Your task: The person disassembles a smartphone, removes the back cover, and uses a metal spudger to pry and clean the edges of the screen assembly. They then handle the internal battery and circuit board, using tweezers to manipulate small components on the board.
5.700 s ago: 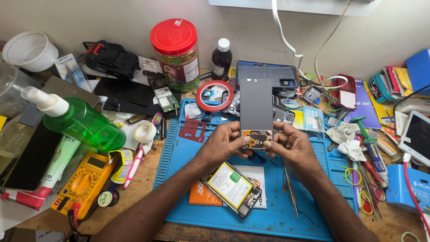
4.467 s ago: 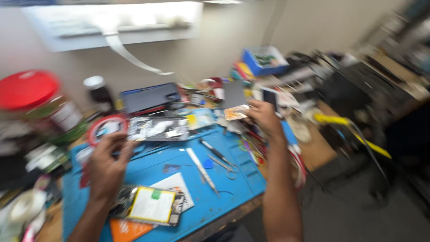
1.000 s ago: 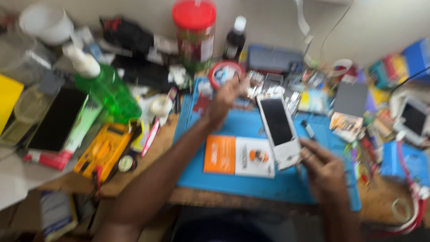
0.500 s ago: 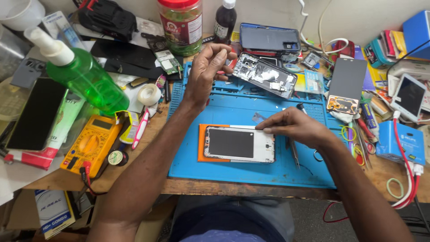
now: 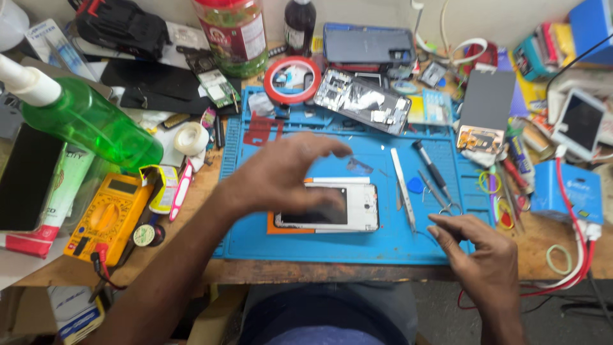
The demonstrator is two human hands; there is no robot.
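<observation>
A white phone lies screen up on the blue work mat, partly over an orange card. My left hand hovers just above its left end with fingers spread, holding nothing. My right hand rests at the mat's front right corner, fingers loosely curled and empty. Tweezers and a screwdriver lie between the phone and my right hand. An opened phone body sits at the mat's back edge.
A green spray bottle, yellow multimeter and tape roll crowd the left. A red tape ring, red-lidded jar and dark bottle stand behind. A dark screen panel, a white phone and red cables lie right.
My left hand came back from the far side of the mat to hover over the phone. My right hand left the phone and drew back to the mat's front right.
</observation>
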